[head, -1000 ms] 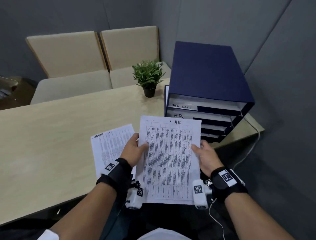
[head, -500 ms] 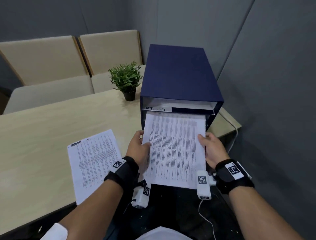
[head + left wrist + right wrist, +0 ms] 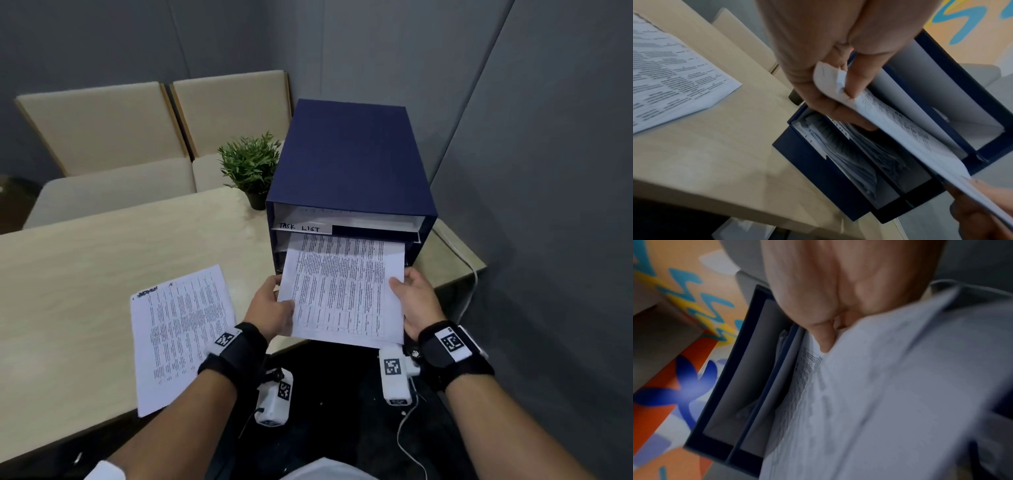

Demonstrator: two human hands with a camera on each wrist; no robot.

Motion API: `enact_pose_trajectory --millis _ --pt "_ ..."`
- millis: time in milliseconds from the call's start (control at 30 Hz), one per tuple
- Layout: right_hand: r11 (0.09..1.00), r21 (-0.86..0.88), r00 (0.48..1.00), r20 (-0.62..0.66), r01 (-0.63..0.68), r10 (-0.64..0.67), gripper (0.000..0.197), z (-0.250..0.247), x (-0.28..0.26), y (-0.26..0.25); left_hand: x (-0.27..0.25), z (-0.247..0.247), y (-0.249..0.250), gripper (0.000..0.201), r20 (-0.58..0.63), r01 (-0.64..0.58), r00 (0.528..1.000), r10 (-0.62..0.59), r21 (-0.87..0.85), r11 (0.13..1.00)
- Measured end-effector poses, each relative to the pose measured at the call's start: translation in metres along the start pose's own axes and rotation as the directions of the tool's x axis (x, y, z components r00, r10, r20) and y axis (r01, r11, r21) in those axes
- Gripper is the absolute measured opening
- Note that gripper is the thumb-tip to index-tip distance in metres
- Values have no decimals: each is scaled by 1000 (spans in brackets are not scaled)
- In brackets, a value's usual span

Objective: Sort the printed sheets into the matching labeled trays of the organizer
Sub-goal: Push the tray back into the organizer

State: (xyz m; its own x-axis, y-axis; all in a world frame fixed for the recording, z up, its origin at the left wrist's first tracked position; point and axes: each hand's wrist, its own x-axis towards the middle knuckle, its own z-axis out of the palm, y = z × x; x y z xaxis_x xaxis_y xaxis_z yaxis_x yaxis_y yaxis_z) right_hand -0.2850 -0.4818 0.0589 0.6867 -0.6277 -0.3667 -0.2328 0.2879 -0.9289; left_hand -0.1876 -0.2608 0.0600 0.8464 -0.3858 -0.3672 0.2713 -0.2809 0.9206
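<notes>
A printed sheet covered in small table text has its far edge inside the second slot of the navy organizer, just under the tray labelled TASK LIST. My left hand pinches the sheet's left edge and my right hand pinches its right edge. The left wrist view shows the thumb and fingers clamped on the sheet, with lower trays holding papers. In the right wrist view the sheet covers most of the organizer. A second printed sheet lies on the table at my left.
The beige table has its front edge close to my body. A small potted plant stands left of the organizer. Two beige chairs sit behind the table. Grey walls close in on the right, and a white cable hangs off the table's right corner.
Both hands carried the sheet forward from in front of me into the organizer's second slot; its HR heading and the slot's HR label are now hidden. The other sheet stayed on the table.
</notes>
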Motion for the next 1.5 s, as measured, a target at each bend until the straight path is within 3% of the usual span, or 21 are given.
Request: enact_pose_trajectory --millis 133,200,267,367,467,567,667,733,867,967,1033,1133,1233,1500 --pt "986 -148 983 175 78 -51 22 1 7 -10 3 -3 -10 33 -65 57 996 -60 -54 997" --pt "981 -178 980 195 82 -47 22 3 13 -14 1 -2 -16 29 -52 88 994 -93 -80 993" --pt "978 -194 990 132 81 -56 21 4 21 -15 1 2 -20 29 -47 105 993 -110 -93 990" --pt "980 -191 995 -66 64 -78 12 7 30 -10 5 12 -14 18 -65 58 996 -65 -93 994" --pt "985 -166 989 -134 42 -65 5 14 34 -2 14 16 -3 27 -108 -17 994 8 -78 997" --pt "972 -233 999 0 43 -45 15 18 40 1 15 7 2 31 -178 -44 983 38 -28 999" --pt "956 -280 987 151 93 -52 19 19 35 -9 4 -7 -5 26 -112 4 994 -9 -49 999" --pt "961 -255 986 150 108 -71 22 17 36 -11 -4 -8 -7 25 -38 48 998 -51 -81 996" --pt "995 -91 989 -132 51 -62 34 19 42 -8 -1 5 2 27 2 53 999 -53 -164 985" --pt "995 -35 978 -186 93 -98 13 22 42 -2 9 13 12 32 -50 22 998 -29 -129 991" --pt "997 -34 986 -149 72 -76 5 21 39 -1 14 14 16 32 -99 -11 995 -4 -155 988" --pt "998 63 999 40 -27 25 17 11 32 0 19 17 21 28 -171 -40 985 -2 -247 968" --pt "992 -4 965 230 -129 126 16 0 18 -2 25 25 26 28 -192 -58 981 6 -269 961" --pt "956 246 987 81 -157 142 23 11 32 -21 24 27 38 22 -157 -89 987 29 -393 915"
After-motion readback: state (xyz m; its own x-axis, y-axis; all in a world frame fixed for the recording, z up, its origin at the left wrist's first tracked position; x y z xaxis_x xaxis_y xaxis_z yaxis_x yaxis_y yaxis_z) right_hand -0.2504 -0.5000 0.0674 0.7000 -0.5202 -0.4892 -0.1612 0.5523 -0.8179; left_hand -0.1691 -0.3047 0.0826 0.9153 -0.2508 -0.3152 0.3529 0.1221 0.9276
